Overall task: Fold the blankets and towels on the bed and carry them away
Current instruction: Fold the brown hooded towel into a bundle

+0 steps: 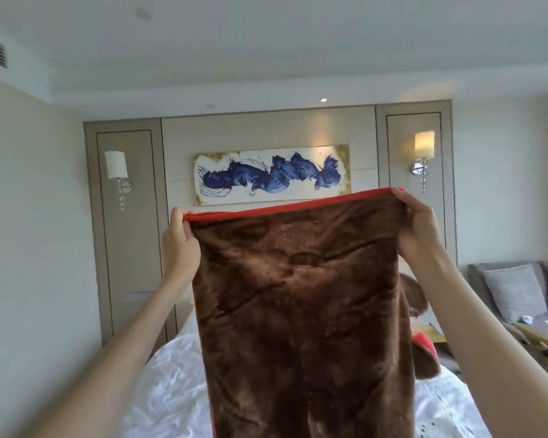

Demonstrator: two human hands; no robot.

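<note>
A brown plush blanket (301, 311) with a red trimmed top edge hangs in front of me, held up above the bed (168, 387). My left hand (179, 245) pinches its upper left corner. My right hand (416, 222) grips the upper right corner, a little higher. The blanket hangs down past the bottom of the view and hides the middle of the bed. More brown and red fabric (424, 349) pokes out behind its right edge.
The bed has a crumpled white sheet. Behind it are a panelled headboard wall with a blue painting (271, 173) and two wall lamps (117, 167). A grey armchair with a cushion (513, 292) and a low table (544, 339) stand at the right.
</note>
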